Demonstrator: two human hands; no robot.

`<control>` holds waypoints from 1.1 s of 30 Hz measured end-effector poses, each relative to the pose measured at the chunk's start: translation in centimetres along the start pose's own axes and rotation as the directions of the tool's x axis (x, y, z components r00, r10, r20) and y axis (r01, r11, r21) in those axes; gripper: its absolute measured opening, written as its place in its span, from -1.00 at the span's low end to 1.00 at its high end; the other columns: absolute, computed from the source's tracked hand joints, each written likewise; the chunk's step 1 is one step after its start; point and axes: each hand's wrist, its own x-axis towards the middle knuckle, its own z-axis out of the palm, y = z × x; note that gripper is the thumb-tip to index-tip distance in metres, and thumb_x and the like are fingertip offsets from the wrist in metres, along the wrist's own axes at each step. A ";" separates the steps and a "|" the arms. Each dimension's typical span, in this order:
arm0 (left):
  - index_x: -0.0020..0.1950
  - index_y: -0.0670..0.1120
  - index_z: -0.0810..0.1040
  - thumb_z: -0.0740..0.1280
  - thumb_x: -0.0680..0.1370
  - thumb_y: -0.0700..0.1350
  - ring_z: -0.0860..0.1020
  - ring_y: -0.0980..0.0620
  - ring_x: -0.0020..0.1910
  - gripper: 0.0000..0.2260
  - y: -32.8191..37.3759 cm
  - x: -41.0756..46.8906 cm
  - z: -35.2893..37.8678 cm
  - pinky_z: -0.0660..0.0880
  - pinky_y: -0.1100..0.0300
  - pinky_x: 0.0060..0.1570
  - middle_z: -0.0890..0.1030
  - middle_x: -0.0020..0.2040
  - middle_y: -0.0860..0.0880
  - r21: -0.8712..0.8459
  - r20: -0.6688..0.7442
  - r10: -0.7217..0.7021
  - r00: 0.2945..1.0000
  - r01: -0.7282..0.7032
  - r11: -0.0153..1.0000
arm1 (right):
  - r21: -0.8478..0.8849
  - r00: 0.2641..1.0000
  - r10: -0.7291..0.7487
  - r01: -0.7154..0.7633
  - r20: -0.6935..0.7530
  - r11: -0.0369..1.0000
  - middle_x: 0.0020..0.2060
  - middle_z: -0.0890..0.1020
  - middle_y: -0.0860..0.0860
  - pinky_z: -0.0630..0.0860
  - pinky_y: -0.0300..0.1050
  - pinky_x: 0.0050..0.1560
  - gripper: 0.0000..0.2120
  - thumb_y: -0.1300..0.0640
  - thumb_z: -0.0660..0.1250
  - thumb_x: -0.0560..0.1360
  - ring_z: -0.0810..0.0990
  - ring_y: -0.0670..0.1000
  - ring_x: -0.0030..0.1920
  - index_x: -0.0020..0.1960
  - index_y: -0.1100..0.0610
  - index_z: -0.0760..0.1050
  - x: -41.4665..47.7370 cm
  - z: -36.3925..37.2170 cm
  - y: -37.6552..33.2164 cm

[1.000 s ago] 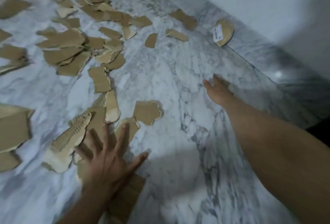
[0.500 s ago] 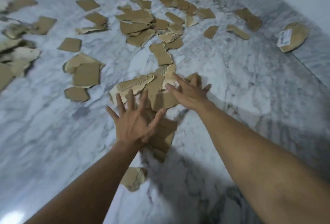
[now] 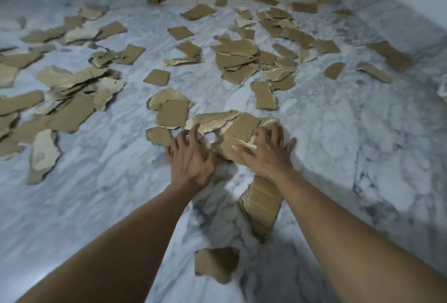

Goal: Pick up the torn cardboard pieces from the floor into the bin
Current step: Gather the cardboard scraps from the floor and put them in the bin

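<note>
In the head view, both hands are working on a small heap of torn cardboard pieces [image 3: 244,128] at the centre of the marble floor [image 3: 362,157]. Many more are lying far and left. The left hand [image 3: 191,160] is clawing at the heap's left edge with bent fingers; whether it is gripping, I cannot tell. The right hand [image 3: 266,155] is pressing down, fingers spread. No bin is showing. The loose, overlapping sheets are probably going to slide apart on lifting and shed scraps.

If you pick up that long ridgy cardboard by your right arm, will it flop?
Probably not much: the long ridged cardboard shows corrugated flutes, so it likely stays stiffish. It looks thin, so probably light. On the glossy marble floor it may slide first.
</note>
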 end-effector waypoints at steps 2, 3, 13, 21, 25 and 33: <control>0.60 0.04 0.09 0.18 0.43 0.38 0.09 -0.21 0.56 -0.18 -1.7 3.2 -1.0 -0.02 -0.22 0.49 0.16 0.56 -0.17 -0.049 -0.066 -0.059 0.996 0.056 0.997 | -0.035 1.000 -0.012 0.011 -0.027 0.999 0.58 0.06 0.21 -0.30 0.48 0.47 -0.24 -0.55 0.09 0.44 -0.12 0.21 0.62 0.39 -0.02 0.17 1.2 0.7 -1.1; 0.62 0.04 0.01 0.17 0.40 0.43 -0.03 -0.21 0.61 -0.10 -2.8 5.1 -1.6 -0.12 -0.25 0.51 0.03 0.63 -0.17 -0.001 -0.042 -0.088 0.995 0.088 0.996 | -0.036 0.999 -0.019 0.017 -0.044 0.999 0.57 0.08 0.21 -0.28 0.48 0.47 -0.17 -0.56 0.10 0.42 -0.06 0.22 0.61 0.43 0.01 0.13 1.7 1.0 -1.6; 0.38 0.05 0.41 0.02 0.51 0.38 0.32 -0.21 0.39 -0.40 -5.2 9.5 -2.0 0.23 -0.14 0.38 0.44 0.35 -0.14 0.052 -0.058 0.069 0.996 -0.066 0.996 | 0.085 0.974 -0.071 0.092 -0.217 0.992 0.41 0.24 0.13 0.09 0.35 0.46 -0.12 -0.49 0.25 0.42 0.23 0.22 0.45 0.52 0.02 0.13 6.8 1.4 -4.6; 0.65 0.08 -0.05 -0.10 0.36 0.67 -0.14 -0.22 0.64 0.02 -4.1 9.7 -0.5 -0.15 -0.25 0.56 -0.03 0.67 -0.08 0.213 0.172 0.096 0.980 -0.132 0.968 | 0.302 0.888 -0.043 0.201 -0.457 0.932 0.48 0.24 0.13 0.33 0.25 0.43 -0.41 -0.27 0.21 0.59 0.29 0.20 0.46 0.53 -0.05 0.25 12.7 -0.3 -6.8; 0.53 0.10 0.16 -0.07 0.37 0.66 -0.03 -0.29 0.60 -0.09 -4.0 10.0 -0.7 -0.06 -0.29 0.53 0.15 0.57 -0.09 0.218 0.139 0.101 0.985 -0.129 0.967 | 0.005 0.977 0.190 -0.190 -0.097 0.982 0.64 -0.24 0.09 -0.27 0.58 0.39 -0.23 -0.60 -0.14 0.44 -0.28 0.33 0.59 0.59 -0.37 -0.10 17.6 -3.1 -5.9; 0.55 0.03 0.17 -0.02 0.46 0.48 0.05 -0.20 0.58 -0.20 -3.8 10.2 -0.4 0.00 -0.12 0.54 0.20 0.57 -0.15 0.190 0.025 0.018 1.000 -0.023 0.981 | -0.003 0.997 -0.049 0.049 0.065 0.999 0.58 0.19 -0.08 0.02 0.26 0.51 -0.52 -0.35 -0.11 0.61 0.03 0.14 0.57 0.46 -0.33 0.29 14.2 -1.1 -6.0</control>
